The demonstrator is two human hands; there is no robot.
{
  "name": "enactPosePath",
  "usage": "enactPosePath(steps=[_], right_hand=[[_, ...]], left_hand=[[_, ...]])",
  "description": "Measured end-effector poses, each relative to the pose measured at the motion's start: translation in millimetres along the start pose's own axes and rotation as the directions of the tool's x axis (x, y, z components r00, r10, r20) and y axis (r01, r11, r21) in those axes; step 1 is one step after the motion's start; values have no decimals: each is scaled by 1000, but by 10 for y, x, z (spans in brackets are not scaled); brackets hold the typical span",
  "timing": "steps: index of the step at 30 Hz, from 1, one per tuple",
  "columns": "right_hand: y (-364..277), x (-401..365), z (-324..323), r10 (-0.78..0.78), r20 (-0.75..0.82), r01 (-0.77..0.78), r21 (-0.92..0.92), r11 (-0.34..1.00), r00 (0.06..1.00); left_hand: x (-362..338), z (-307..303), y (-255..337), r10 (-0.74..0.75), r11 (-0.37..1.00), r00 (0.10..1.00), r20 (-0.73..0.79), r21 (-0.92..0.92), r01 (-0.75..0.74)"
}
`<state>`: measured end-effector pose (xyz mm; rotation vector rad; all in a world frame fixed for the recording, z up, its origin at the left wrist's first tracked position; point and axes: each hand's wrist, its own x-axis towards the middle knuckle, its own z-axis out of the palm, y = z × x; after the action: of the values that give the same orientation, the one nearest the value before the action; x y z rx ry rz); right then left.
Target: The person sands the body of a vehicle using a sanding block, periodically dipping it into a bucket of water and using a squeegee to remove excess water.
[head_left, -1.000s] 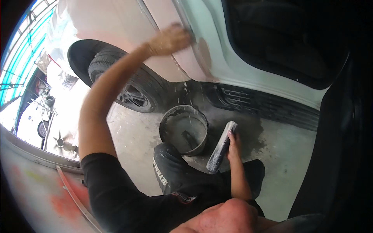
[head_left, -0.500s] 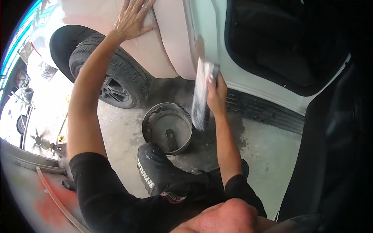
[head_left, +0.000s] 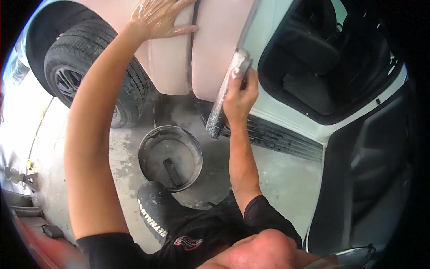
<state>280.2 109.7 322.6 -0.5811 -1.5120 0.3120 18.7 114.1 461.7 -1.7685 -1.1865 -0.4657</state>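
My left hand (head_left: 160, 17) lies flat with fingers spread on the pinkish, filler-coated body panel (head_left: 215, 40) of a white car, just left of a dark vertical gap. My right hand (head_left: 239, 96) grips a long sanding block (head_left: 227, 92) wrapped in wet grey paper, held upright against the lower part of the same panel. Below, a round bucket (head_left: 170, 157) of grey water stands on the concrete with a dark object lying inside it.
A car wheel (head_left: 89, 67) sits in its arch at the upper left. The open door frame shows dark seats (head_left: 313, 54); the black sill (head_left: 277, 136) runs beneath, and the open door (head_left: 367, 170) stands to the right. My knee in black trousers (head_left: 156, 210) is bent beside the bucket.
My right hand lifted the sanding block from the floor beside the bucket up against the panel. My left hand moved from the panel's edge to rest flat higher on it.
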Motion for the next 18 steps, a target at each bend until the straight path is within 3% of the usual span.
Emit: enactPosePath(steps=[1,2,4,7,10,14,18], right_hand=[[-180,138,-27,9,37,-8,-40,999,999],[-144,323,-3,-161,10,160,-155,975,987],[-191,525,21,-131,16,132,-46,990,991],[34,167,-46,-168,10,167,-163,972,986],[42,75,-54,-177,1,175,-148,973,984],[-287,343,7,26,13,-25,-47,999,1000],[106,-38,-54,-245,17,244,-197,950,969]], left_hand=[[10,27,21,0,1000,1000,-20,9,0],[15,53,40,-1,1000,999,-35,16,1],[6,70,69,5,1000,998,-58,-12,-5],[9,107,104,16,998,991,-129,-66,-25],[23,154,63,31,998,972,-232,-50,-44],[17,269,45,33,994,946,-323,-89,-65],[66,236,54,22,993,930,-366,-100,-62]])
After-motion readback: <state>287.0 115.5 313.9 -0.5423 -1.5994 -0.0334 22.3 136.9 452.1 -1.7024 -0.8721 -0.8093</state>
